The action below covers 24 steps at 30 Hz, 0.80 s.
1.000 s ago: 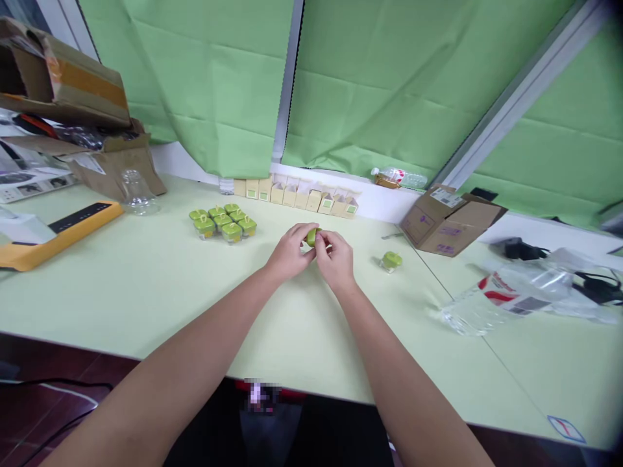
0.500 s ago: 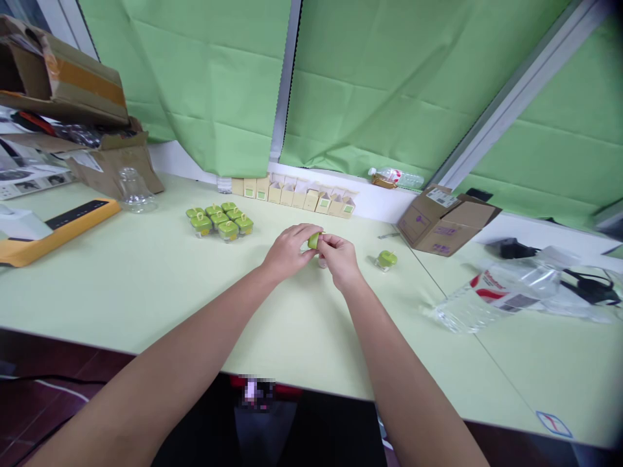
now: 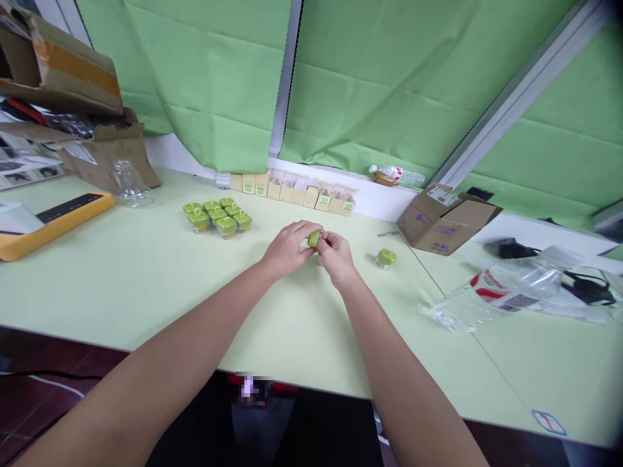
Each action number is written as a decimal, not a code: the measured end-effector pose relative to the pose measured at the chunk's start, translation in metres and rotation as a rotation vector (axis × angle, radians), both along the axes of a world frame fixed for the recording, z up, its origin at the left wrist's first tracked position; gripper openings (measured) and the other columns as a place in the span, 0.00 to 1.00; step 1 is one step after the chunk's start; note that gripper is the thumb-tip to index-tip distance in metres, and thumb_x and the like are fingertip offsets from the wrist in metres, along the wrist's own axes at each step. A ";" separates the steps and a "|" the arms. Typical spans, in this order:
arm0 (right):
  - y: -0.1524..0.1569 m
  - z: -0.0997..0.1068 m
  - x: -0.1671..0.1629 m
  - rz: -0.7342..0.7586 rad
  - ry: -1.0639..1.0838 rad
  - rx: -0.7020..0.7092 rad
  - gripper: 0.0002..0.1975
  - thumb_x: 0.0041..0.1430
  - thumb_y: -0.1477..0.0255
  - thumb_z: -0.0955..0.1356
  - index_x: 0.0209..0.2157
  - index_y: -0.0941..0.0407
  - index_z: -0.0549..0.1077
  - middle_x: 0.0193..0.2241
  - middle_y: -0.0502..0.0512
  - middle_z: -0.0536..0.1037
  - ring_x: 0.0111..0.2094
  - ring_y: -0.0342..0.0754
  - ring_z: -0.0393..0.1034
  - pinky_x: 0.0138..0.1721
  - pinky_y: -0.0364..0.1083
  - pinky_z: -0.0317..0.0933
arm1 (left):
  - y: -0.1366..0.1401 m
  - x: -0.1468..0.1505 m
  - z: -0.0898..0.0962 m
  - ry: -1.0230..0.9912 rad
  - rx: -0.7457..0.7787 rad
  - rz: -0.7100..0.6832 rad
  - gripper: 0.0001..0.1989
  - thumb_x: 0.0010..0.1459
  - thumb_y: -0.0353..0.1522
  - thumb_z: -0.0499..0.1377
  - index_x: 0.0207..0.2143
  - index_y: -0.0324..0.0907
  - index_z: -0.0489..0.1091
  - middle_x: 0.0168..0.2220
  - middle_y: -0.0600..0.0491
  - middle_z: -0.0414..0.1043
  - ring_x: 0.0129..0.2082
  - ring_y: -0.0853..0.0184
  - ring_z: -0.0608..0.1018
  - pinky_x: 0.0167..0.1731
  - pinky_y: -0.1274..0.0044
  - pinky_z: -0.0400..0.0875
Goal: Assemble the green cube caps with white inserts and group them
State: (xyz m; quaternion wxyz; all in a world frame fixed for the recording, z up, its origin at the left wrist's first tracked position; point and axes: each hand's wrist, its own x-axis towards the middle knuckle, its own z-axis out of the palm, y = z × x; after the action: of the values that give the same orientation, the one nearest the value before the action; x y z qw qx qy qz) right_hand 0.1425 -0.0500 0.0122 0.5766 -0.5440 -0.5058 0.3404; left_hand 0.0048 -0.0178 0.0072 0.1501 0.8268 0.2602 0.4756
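Observation:
Above the middle of the table, a small clear jar with a green lid (image 3: 314,239) is held between both hands, tilted on its side. My left hand (image 3: 288,250) is closed round its clear body, which the fingers mostly hide. At the lid, the fingers of my right hand (image 3: 335,254) pinch together on the green side. Another green-lidded jar (image 3: 386,258) stands upright on the table to the right of my hands. Off to the left, several like jars (image 3: 217,217) stand grouped close together.
Small cardboard boxes (image 3: 292,191) line the wall at the back. An open brown carton (image 3: 440,220) stands at the right, with a large plastic bottle (image 3: 491,292) lying nearer. At the left are a yellow-edged device (image 3: 92,206), a clear jar (image 3: 130,185) and stacked cartons (image 3: 82,74).
Both hands stay almost in place on the green-lidded jar, with only a slight shift of the fingers. The whole view has moved a little.

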 end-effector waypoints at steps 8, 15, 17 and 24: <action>0.004 -0.002 -0.001 -0.014 -0.025 0.014 0.13 0.49 0.59 0.69 0.29 0.54 0.68 0.23 0.48 0.70 0.25 0.44 0.63 0.27 0.43 0.56 | 0.004 -0.001 0.000 -0.050 -0.026 0.006 0.21 0.54 0.25 0.61 0.51 0.46 0.69 0.48 0.51 0.73 0.49 0.63 0.75 0.51 0.71 0.69; 0.002 0.007 0.008 -0.102 0.084 0.038 0.15 0.50 0.58 0.69 0.31 0.55 0.69 0.33 0.54 0.75 0.32 0.47 0.71 0.27 0.43 0.58 | 0.017 -0.007 -0.008 -0.113 -0.076 0.089 0.22 0.53 0.27 0.64 0.51 0.45 0.68 0.48 0.50 0.72 0.44 0.65 0.75 0.46 0.72 0.71; 0.002 0.010 0.013 -0.137 0.143 0.059 0.13 0.49 0.60 0.69 0.31 0.55 0.69 0.37 0.55 0.76 0.34 0.46 0.72 0.27 0.42 0.59 | 0.021 -0.009 -0.011 -0.145 -0.084 0.124 0.23 0.52 0.27 0.65 0.51 0.44 0.68 0.49 0.50 0.72 0.41 0.67 0.75 0.45 0.72 0.72; 0.001 0.006 0.009 -0.163 0.130 0.039 0.11 0.49 0.65 0.70 0.33 0.55 0.69 0.32 0.53 0.77 0.28 0.43 0.71 0.25 0.41 0.60 | 0.016 -0.005 -0.013 -0.139 -0.113 0.074 0.23 0.52 0.29 0.66 0.51 0.44 0.68 0.46 0.50 0.72 0.38 0.67 0.74 0.41 0.73 0.72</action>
State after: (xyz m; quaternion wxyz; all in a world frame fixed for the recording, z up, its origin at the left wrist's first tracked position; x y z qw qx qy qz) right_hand 0.1514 -0.0491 0.0177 0.6443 -0.5489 -0.4280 0.3168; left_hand 0.0000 -0.0019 -0.0057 0.1965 0.7718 0.3061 0.5215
